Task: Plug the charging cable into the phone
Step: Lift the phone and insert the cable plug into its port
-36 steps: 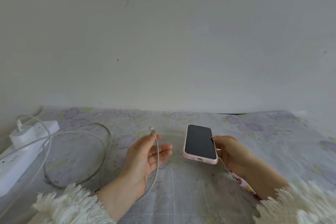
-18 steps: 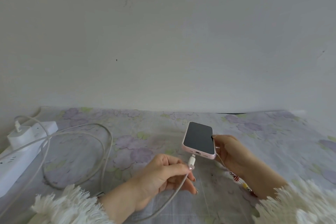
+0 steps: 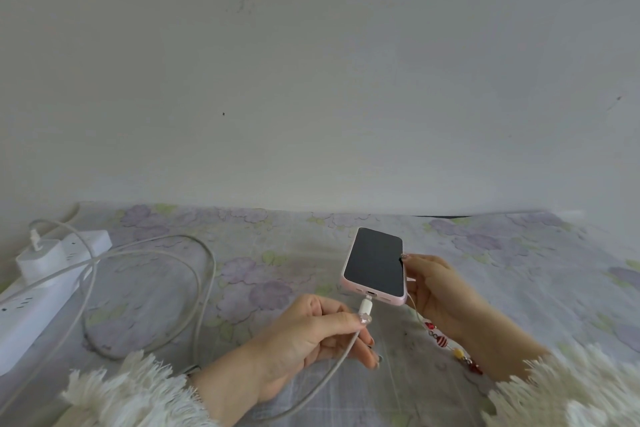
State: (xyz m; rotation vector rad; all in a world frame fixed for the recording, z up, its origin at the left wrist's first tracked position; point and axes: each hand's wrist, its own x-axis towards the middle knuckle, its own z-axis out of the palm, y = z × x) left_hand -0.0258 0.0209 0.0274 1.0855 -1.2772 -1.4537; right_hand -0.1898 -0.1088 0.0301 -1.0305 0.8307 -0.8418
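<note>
Two hands are seen over a floral sheet (image 3: 277, 246). A phone (image 3: 375, 265) in a pink case, screen up and dark, is gripped at its right edge by the right hand (image 3: 438, 288), its near end raised slightly. A white cable plug (image 3: 366, 306) is pinched by the left hand (image 3: 311, 333), its tip held at the phone's bottom port; whether it is seated cannot be told. The charging cable (image 3: 197, 288) is looped leftward to an adapter (image 3: 41, 260) on a white power strip (image 3: 38, 302). A beaded charm strap (image 3: 446, 343) is hung from the phone.
</note>
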